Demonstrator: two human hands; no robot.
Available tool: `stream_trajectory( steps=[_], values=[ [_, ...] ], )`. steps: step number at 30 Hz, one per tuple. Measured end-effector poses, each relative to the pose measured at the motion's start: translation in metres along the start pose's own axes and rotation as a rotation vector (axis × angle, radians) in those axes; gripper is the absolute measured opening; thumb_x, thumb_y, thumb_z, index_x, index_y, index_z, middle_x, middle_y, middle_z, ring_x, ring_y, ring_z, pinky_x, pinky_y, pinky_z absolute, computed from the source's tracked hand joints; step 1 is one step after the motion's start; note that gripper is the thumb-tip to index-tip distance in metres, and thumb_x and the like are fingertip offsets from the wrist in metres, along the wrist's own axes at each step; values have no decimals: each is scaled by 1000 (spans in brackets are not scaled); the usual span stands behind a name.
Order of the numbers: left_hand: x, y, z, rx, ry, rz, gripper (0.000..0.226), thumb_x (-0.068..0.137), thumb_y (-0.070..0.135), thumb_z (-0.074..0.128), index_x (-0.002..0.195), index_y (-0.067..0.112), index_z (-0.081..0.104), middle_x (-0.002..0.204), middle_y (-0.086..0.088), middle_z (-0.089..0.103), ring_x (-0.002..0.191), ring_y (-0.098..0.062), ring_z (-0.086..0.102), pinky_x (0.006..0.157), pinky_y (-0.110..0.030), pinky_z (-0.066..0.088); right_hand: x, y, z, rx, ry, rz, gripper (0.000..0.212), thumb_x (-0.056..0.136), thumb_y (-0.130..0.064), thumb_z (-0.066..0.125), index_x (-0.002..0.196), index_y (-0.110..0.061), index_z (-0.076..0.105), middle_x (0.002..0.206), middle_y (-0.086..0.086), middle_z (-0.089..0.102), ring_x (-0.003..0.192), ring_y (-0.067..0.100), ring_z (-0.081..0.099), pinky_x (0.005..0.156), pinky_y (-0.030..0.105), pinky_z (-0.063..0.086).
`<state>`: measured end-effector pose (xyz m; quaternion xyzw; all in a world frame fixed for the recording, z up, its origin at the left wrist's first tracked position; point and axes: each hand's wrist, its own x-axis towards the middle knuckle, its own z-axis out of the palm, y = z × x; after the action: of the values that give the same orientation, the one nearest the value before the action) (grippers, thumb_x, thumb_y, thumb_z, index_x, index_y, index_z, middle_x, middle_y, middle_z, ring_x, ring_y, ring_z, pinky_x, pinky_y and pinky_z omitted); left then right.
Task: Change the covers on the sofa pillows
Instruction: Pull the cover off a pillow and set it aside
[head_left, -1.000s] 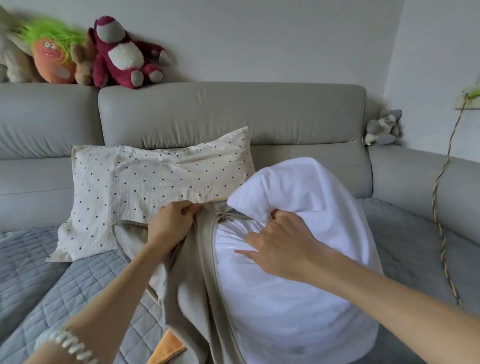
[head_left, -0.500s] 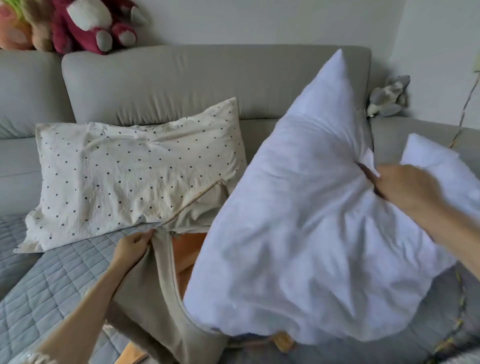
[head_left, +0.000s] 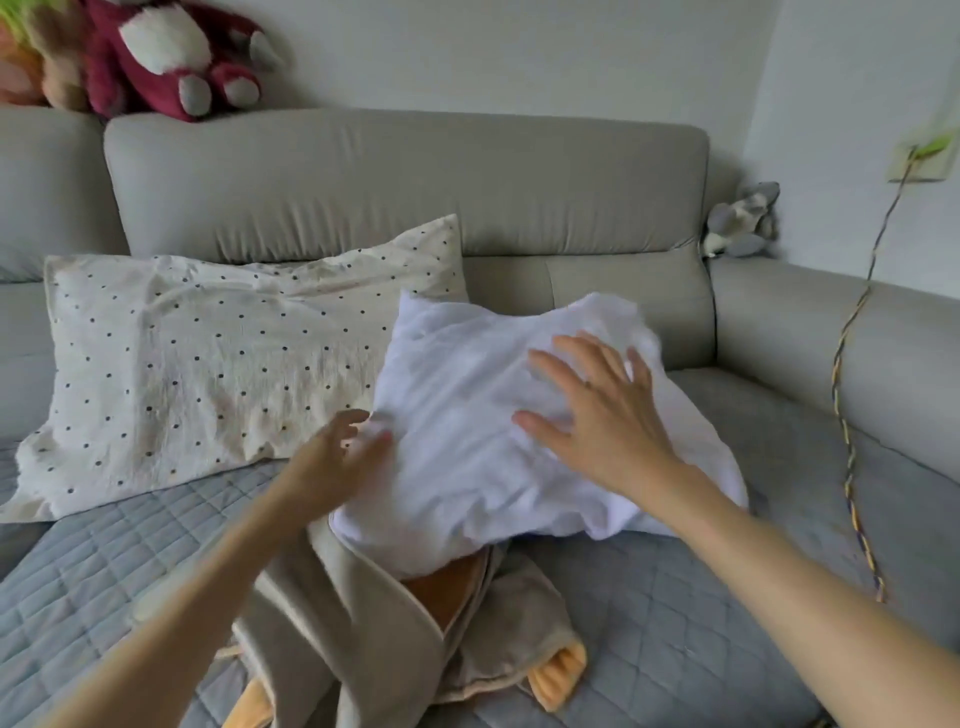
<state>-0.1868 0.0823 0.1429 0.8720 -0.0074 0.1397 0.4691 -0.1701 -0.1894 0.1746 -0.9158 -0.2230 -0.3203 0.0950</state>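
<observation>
A bare white pillow insert (head_left: 467, 441) lies on the sofa seat, its near edge over the empty beige cover (head_left: 358, 639) with an orange lining. My right hand (head_left: 597, 415) is spread flat on top of the insert, fingers straight. My left hand (head_left: 337, 457) touches the insert's left edge with loosely bent fingers; it is blurred. The beige cover lies crumpled and unzipped in front of me, with no hand on it. A cream polka-dot pillow (head_left: 208, 374) leans against the sofa back to the left.
The grey sofa (head_left: 405, 182) has a quilted blue-grey seat mat (head_left: 675, 623). Plush toys (head_left: 171, 57) sit on the backrest at top left, and a small grey plush (head_left: 743, 223) sits in the right corner. A braided cable (head_left: 852, 447) hangs from a wall socket over the right arm.
The white insert came fully out of the beige cover and dropped onto the seat. My left hand let go of the cover and moved to the insert; my right hand released its grip and opened flat.
</observation>
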Motion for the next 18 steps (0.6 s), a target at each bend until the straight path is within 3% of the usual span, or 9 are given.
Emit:
stream_trajectory(
  steps=[2, 3, 4, 5, 7, 8, 10, 13, 18],
  values=[
    [-3, -15, 11, 125, -70, 220, 41, 90, -5, 46, 127, 8, 34, 115, -12, 43, 92, -42, 60, 68, -40, 57, -27, 1, 14, -35, -286, 3, 103, 57, -85, 17, 148, -37, 9, 157, -2, 4, 145, 22, 0, 112, 56, 4],
    [-9, -9, 23, -20, -151, 110, 46, 91, 5, 53, 131, 10, 32, 126, -16, 39, 103, -43, 56, 78, -40, 55, -39, 5, 22, -86, -374, -12, 109, 51, -87, 16, 147, -39, -7, 157, -5, -7, 144, 22, -8, 111, 58, 0],
    [-20, 5, 32, -74, -98, -28, 57, 90, 23, 59, 138, 14, 28, 140, -14, 33, 122, -37, 47, 93, -40, 46, -48, 9, 29, -155, -434, -26, 112, 50, -87, 20, 145, -38, -13, 157, -3, -7, 144, 23, -6, 109, 61, 2],
    [-24, 5, 39, -35, -42, -79, 73, 86, 39, 61, 144, 17, 21, 150, -8, 24, 134, -28, 34, 104, -36, 33, -53, 13, 33, -214, -444, -21, 113, 52, -84, 31, 147, -35, -4, 157, 0, 8, 143, 25, 10, 106, 64, 14],
    [-26, 6, 61, -2, -112, -193, 84, 83, 45, 61, 148, 16, 15, 153, -3, 19, 139, -19, 23, 106, -26, 23, -47, 24, 42, -187, -278, 6, 91, 56, -59, 69, 135, -25, 40, 129, 4, 56, 115, 27, 54, 85, 54, 44],
    [-28, 18, 68, -13, -102, -153, 79, 85, 41, 61, 147, 14, 18, 151, -5, 23, 137, -19, 26, 103, -24, 25, -38, 28, 43, -138, -185, 40, 67, 59, -37, 77, 119, -20, 54, 107, 4, 65, 95, 28, 63, 71, 44, 46],
    [-17, 44, 78, 9, -15, -51, 62, 90, 30, 59, 141, 14, 27, 134, -11, 40, 125, -26, 41, 91, -27, 34, -14, 31, 29, -51, -43, 129, 33, 72, -6, 64, 104, -12, 58, 87, 9, 65, 78, 33, 62, 60, 35, 37],
    [7, 86, 81, -118, 128, 64, 48, 90, 22, 57, 131, 13, 34, 100, -7, 51, 96, -29, 55, 74, -28, 39, 22, 43, 2, 94, 170, 217, 30, 78, 3, 48, 105, -6, 56, 96, 12, 62, 86, 38, 57, 62, 37, 33],
    [42, 154, 66, -45, 230, 579, 40, 89, 5, 51, 128, 8, 40, 104, -2, 53, 88, -18, 50, 67, -13, 31, 34, 35, -18, 416, 602, 490, 30, 76, -5, 40, 103, -5, 54, 103, 9, 60, 93, 34, 56, 76, 41, 40]
  ],
)
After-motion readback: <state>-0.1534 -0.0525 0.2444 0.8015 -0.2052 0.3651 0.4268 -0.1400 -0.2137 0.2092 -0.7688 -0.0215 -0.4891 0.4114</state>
